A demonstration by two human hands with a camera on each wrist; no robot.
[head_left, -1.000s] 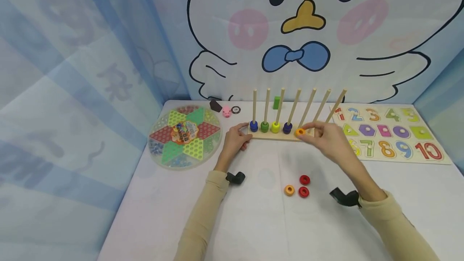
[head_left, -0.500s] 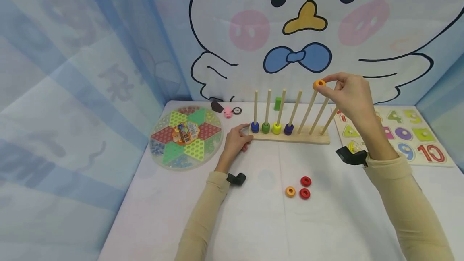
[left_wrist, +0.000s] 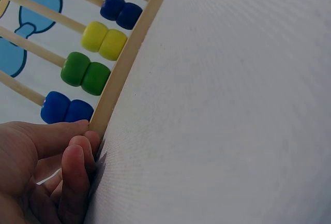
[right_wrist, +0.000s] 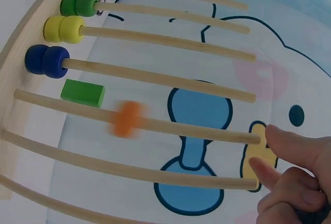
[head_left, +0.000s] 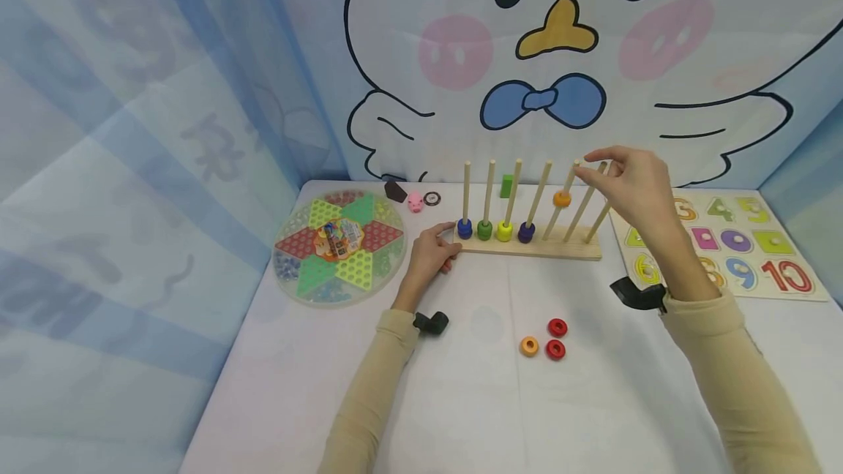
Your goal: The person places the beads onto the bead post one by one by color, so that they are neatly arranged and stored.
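A wooden peg stand [head_left: 560, 248] carries several upright rods. My left hand [head_left: 429, 254] holds its left end between thumb and fingers, seen close in the left wrist view. From left to right, blue beads [head_left: 465, 229], green beads [head_left: 484, 230], yellow beads [head_left: 504, 231] and dark blue beads [head_left: 526, 232] sit in pairs at the rod bottoms. An orange bead [head_left: 562, 199] is partway down the fifth rod, blurred in the right wrist view. At that rod's top, my right hand [head_left: 632, 185] has thumb and forefinger parted, with nothing between them.
Two red beads [head_left: 556, 350] and another orange bead [head_left: 529, 346] lie in front of the stand. A Chinese checkers board [head_left: 339, 247] is at left, a number puzzle board [head_left: 744, 240] at right. Behind the stand is a green block [head_left: 506, 186]; a pink pig figure [head_left: 415, 202] lies left.
My right hand lifted the orange bead from near the base to the fifth rod's top and let go. The bead is now sliding down the rod. My left hand stays put.
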